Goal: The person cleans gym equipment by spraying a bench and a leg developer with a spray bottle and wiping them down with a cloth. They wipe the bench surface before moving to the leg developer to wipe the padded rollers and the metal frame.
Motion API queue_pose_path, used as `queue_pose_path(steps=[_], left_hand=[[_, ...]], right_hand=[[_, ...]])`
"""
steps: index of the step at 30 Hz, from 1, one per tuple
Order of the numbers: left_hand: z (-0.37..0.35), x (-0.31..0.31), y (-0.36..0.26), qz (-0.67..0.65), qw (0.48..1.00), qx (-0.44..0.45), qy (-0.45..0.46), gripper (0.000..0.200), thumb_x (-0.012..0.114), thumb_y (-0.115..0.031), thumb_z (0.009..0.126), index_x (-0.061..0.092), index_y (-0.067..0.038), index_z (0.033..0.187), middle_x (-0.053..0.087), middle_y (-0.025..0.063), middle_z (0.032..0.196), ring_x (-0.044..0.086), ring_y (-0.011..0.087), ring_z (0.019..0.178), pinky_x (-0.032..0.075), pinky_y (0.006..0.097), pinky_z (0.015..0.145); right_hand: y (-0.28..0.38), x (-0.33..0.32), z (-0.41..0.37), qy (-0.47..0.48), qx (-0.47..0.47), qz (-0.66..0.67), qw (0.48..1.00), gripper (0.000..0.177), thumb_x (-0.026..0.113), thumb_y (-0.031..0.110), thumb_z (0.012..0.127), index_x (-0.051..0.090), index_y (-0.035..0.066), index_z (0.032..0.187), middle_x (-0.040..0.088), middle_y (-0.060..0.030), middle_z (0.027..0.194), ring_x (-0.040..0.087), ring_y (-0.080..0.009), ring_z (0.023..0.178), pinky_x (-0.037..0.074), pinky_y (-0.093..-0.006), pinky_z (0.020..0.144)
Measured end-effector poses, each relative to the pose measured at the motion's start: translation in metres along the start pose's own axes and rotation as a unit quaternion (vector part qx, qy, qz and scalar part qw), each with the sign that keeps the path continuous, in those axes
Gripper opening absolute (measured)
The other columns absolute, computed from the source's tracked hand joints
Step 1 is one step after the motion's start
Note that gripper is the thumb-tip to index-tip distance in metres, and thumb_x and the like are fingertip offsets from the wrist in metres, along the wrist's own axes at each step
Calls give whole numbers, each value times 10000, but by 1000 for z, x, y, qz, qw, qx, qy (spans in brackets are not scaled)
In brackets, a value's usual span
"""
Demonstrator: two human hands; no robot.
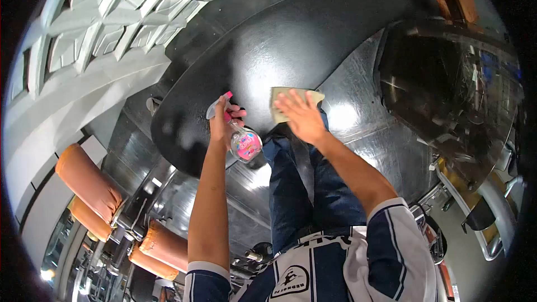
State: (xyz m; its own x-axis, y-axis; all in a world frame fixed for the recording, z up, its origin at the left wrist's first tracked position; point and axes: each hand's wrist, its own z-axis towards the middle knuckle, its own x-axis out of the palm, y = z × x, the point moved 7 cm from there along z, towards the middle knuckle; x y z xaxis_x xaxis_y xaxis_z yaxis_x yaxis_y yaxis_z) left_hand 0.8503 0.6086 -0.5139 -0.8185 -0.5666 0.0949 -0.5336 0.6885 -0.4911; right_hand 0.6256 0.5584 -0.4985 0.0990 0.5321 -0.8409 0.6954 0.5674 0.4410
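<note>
My left hand (221,123) is wrapped round the neck of a clear spray bottle (246,144) with a pink nozzle and a pink label. The bottle is tilted, its base toward my body, above the edge of a glossy black surface (224,61). My right hand (304,116) lies flat with its fingers spread on a folded beige cloth (282,96). Beneath that palm the cloth rests against the black surface, its corners showing past my fingers.
Orange-brown padded rollers (89,182) on metal frames stand at the lower left. A white panelled wall (112,39) runs along the upper left. At the right is a dark, shiny rounded cover (447,89), with metal tubing (492,246) below it.
</note>
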Motion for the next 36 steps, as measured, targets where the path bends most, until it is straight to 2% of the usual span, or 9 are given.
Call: queue_pose_path(steps=[9,14,19,20,22,26,27,31,36], left_hand=[[-90,-86,45,-66,996,57,25,607,468,-572,954,472,-63,1286,619,67,878,660,218,769,517,328,570],[-83,-168,52,-109,991,57,-60,563,476,-609,934,588,-78,1083,633,74,779,647,222,665,525,340,560],[-71,-179,50,-101,989,29,-104,541,505,-609,919,607,-79,957,668,115,770,626,226,590,518,351,535],[-80,-170,42,-89,992,28,-89,563,493,-541,943,519,-87,1276,603,46,836,654,205,747,495,328,551],[-75,-171,45,-78,993,22,-88,557,496,-534,941,524,-85,1271,605,51,835,652,204,727,495,325,546],[-74,-169,43,-58,996,4,-72,538,505,-511,936,550,-74,1248,608,65,836,637,205,663,489,324,515],[-75,-167,41,-49,996,11,-68,542,508,-510,935,555,-69,1245,608,66,834,633,207,652,487,326,508],[-74,-166,44,-61,995,-6,-75,556,516,-513,933,556,-49,1236,610,66,823,649,209,681,488,328,503],[-72,-166,39,-63,994,30,-85,575,532,-506,928,545,-30,1250,606,68,815,675,220,742,498,323,505]], right_hand=[[-98,-57,101,-229,195,-24,953,549,489,224,944,375,164,1478,330,-73,1557,253,-376,1443,185,-645,1129],[-2,-59,182,-284,62,-39,956,629,527,232,906,333,92,1487,428,-190,1455,366,-410,1364,247,-640,1089],[117,-21,131,-120,-85,-16,989,646,603,191,860,388,198,1469,356,-29,1542,288,-311,1439,208,-571,1157],[122,-12,111,-84,-101,-25,991,645,609,189,854,400,224,1463,349,-8,1548,291,-290,1441,211,-563,1161],[114,9,60,-13,-153,-20,988,633,580,222,877,381,243,1477,294,17,1579,245,-246,1465,171,-546,1181],[15,35,20,-5,-109,-444,889,629,490,298,914,318,212,1513,313,-33,1572,260,-264,1460,125,-544,1191],[-6,4,27,-5,-18,-147,989,633,498,254,926,294,151,1517,313,-73,1565,254,-315,1454,148,-569,1176],[-50,-40,94,-180,168,-76,966,626,519,190,922,314,171,1514,311,-83,1565,247,-362,1447,194,-604,1146],[54,-55,205,-265,68,-30,961,556,520,212,859,453,118,1403,416,-170,1476,339,-355,1400,260,-586,1113]])
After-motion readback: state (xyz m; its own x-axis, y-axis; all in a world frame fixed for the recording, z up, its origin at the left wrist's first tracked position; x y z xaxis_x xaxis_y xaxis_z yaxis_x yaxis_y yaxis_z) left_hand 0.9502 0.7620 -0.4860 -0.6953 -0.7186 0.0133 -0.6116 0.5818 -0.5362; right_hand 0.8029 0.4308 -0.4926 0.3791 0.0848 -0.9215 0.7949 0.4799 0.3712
